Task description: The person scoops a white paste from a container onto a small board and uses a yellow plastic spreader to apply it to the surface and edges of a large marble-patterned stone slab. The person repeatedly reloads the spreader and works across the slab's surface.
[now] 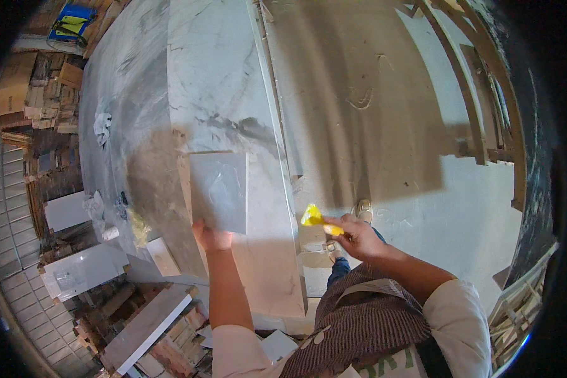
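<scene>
A flat grey rectangular panel (219, 189) with pale edges lies on the marble-patterned work surface (223, 75). There is a whitish, glossy patch on its face. My left hand (213, 238) grips its near left corner, with some of the fingers hidden. Held out past the right edge of the work surface, a yellow scraper (312, 215) is in my right hand (356, 238). My fingers close around its handle, and its wide end points left, apart from the panel.
Crumpled plastic (102, 128) and a yellowish crumpled wrapper (138, 228) lie on the left of the surface. Beyond it are stacked wood pieces (57, 94), a white panel (85, 271) and a long grey slab (148, 327). A wooden frame (516, 126) stands at right.
</scene>
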Tool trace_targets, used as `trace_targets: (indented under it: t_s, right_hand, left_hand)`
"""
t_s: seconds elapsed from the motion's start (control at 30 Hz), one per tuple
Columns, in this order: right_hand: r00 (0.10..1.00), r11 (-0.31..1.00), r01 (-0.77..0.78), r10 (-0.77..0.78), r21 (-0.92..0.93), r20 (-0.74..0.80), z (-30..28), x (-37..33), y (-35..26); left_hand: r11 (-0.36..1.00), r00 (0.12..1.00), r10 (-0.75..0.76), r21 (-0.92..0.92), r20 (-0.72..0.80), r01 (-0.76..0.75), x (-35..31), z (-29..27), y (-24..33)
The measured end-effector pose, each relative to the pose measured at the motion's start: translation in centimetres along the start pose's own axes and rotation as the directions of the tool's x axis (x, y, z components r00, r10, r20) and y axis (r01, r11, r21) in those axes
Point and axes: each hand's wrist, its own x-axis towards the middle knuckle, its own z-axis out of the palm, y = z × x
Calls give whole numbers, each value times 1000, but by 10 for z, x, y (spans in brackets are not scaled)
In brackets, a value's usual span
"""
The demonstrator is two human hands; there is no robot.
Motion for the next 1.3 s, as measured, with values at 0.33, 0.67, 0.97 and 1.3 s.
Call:
trace_targets:
  t_s: [0.33, 0.67, 0.97, 1.3]
  right_hand:
    - [986, 994, 106, -108, -15, -126, 49, -8, -2]
    - [991, 991, -20, 3, -131, -130, 24, -76, -18]
    - [958, 850, -271, 286, 451, 36, 38, -22, -106]
    - [880, 595, -380, 468, 708, 79, 58, 32, -125]
  left_hand:
    - [991, 976, -67, -96, 207, 88, -6, 3, -7]
    - [949, 972, -103, -270, 212, 159, -44, 5, -13]
    - [863, 936, -284, -369, 208, 344, -38, 4, -15]
    - [976, 974, -211, -31, 78, 214, -41, 14, -16]
